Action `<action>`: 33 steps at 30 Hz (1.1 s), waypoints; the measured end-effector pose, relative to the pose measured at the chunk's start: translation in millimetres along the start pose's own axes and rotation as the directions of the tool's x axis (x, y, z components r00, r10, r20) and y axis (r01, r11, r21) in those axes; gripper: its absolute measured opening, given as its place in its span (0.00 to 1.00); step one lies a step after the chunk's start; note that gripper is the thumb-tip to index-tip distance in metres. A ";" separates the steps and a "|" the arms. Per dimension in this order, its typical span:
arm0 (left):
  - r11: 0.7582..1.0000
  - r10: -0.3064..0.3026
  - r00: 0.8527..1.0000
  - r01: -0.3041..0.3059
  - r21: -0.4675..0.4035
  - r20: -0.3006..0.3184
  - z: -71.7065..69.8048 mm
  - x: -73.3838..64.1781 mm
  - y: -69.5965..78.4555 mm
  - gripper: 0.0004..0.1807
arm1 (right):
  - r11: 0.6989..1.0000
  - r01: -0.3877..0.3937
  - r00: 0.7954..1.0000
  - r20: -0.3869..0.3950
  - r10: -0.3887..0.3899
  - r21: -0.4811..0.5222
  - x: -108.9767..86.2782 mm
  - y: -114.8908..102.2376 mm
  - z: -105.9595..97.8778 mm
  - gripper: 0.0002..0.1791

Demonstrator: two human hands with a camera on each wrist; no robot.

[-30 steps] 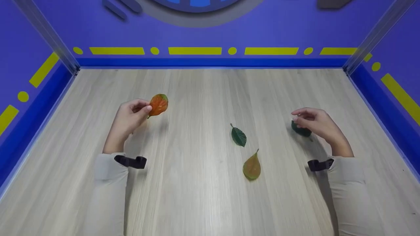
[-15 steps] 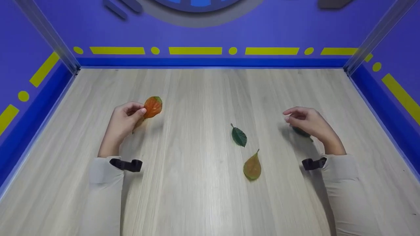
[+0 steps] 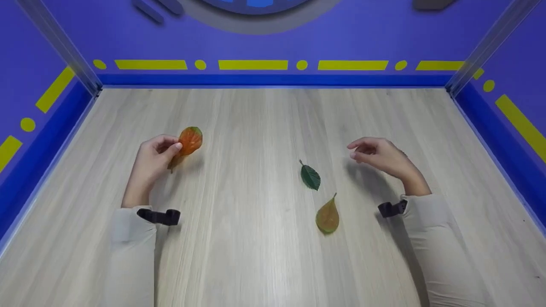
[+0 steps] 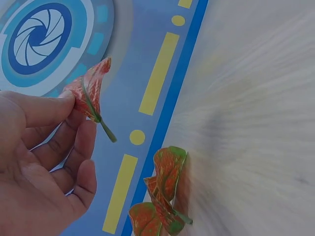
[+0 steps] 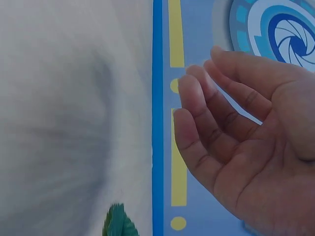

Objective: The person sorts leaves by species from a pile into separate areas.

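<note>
My left hand (image 3: 150,164) pinches an orange-red leaf (image 3: 190,140) with a green tip between thumb and fingers, above the table. In the left wrist view that leaf (image 4: 88,91) is curled, its green stem pointing down. More red-and-green leaves (image 4: 167,189) lie on the table below this hand; the head view shows only part of them (image 3: 174,162). My right hand (image 3: 384,160) is over the table at the right, fingers loosely bent and holding nothing. A green leaf (image 5: 119,222) lies near it in the right wrist view, mostly hidden by the hand in the head view.
A dark green serrated leaf (image 3: 310,177) lies right of the table's middle. Nearer the front is a yellow-brown leaf (image 3: 327,217) with a green edge. Blue-purple panels (image 3: 273,47) with yellow marks enclose the wooden table (image 3: 247,192) at the back and sides.
My left hand has drawn left and slightly toward me with the orange-red leaf. My right hand has moved left, away from the green leaf on the right.
</note>
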State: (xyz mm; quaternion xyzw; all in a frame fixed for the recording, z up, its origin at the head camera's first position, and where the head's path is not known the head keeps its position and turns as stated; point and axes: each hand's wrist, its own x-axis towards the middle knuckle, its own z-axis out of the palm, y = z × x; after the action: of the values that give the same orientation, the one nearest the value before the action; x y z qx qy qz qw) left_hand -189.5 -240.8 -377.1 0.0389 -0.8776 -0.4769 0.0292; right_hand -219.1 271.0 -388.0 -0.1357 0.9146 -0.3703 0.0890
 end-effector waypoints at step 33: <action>0.997 -0.061 0.998 0.060 0.058 0.015 -10.4 3.9 -30.0 0.17 | 0.990 0.142 0.971 0.193 -0.140 0.003 32.2 -37.6 47.9 0.17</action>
State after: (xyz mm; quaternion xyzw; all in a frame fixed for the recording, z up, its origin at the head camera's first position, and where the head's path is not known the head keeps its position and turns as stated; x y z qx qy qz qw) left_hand -191.2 -266.2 -396.6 0.0624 -0.8896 -0.4525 0.0064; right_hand -230.1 203.6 -397.6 -0.2361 0.8917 -0.3558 0.1500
